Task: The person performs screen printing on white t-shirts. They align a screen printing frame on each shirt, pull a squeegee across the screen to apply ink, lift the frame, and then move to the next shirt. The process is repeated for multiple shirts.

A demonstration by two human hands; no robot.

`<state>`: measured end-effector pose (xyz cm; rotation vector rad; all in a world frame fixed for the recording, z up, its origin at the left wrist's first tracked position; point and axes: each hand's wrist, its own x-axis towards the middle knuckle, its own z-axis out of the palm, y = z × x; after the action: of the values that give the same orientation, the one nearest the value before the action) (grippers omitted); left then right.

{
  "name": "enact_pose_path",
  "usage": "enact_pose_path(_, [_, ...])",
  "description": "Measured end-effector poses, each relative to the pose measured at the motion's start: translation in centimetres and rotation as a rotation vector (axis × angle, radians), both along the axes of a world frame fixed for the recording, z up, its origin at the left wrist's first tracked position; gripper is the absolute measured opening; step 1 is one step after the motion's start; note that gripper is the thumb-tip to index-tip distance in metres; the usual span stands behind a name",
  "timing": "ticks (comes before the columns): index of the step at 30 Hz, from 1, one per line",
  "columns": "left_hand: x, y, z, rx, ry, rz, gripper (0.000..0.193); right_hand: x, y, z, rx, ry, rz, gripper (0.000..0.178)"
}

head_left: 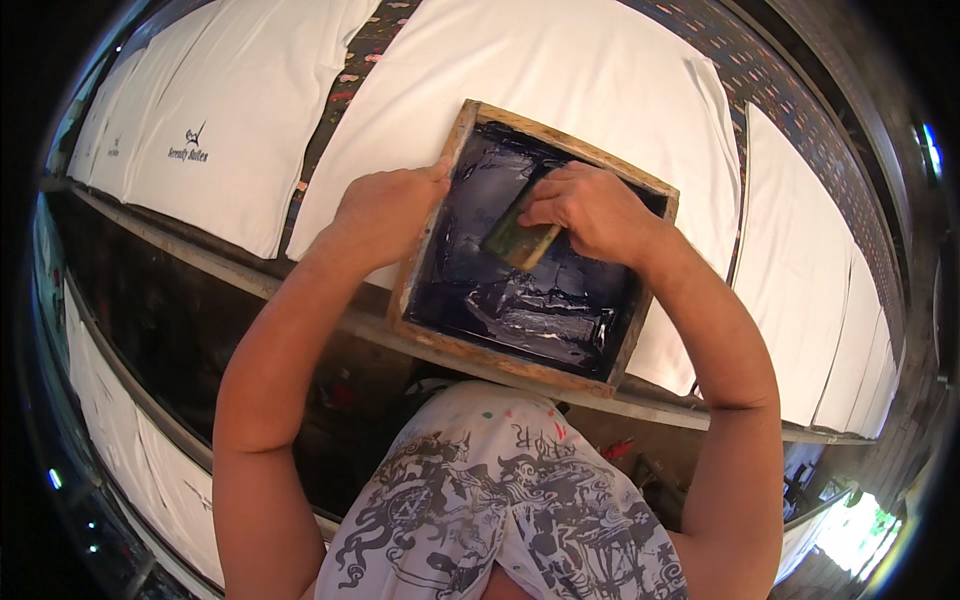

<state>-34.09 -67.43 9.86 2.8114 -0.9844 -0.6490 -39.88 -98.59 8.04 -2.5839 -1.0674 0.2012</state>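
A wooden-framed printing screen (537, 377), smeared inside with dark blue ink, lies tilted on a white cloth (560, 60) in front of me. My right hand (590, 212) is closed round a squeegee (518, 240) with a greenish, ink-stained wooden handle, and it rests within the frame near the middle of the mesh. The squeegee's lower edge is hidden. With my left hand (395, 208) I grip the frame's left side, fingers curled against the wood. Thick ink (550, 315) lies in streaks along the near end of the screen.
More white cloths (225, 130) lie along the long table to the left, one bearing a small dark print, and others (805, 270) to the right. The table's near edge (190, 245) runs in front of me. A lower row of white cloths (140, 430) shows at left.
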Motion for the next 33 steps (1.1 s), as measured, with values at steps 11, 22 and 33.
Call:
enact_pose_path(11, [0.6, 0.8, -0.1, -0.006, -0.023, -0.103, 0.064, -14.0, -2.0, 0.3, -0.047, -0.036, -0.4, 0.045])
enact_pose_path(22, [1.5, 0.9, -1.5, -0.129, -0.14, -0.276, 0.05, -21.3, 8.8, -0.7, -0.014, -0.113, -0.905, 0.045])
enact_pose_path(33, [1.1, -1.1, -4.4, -0.173, -0.167, -0.255, 0.015, -20.5, 9.7, -2.8, -0.082, -0.225, -1.066, 0.037])
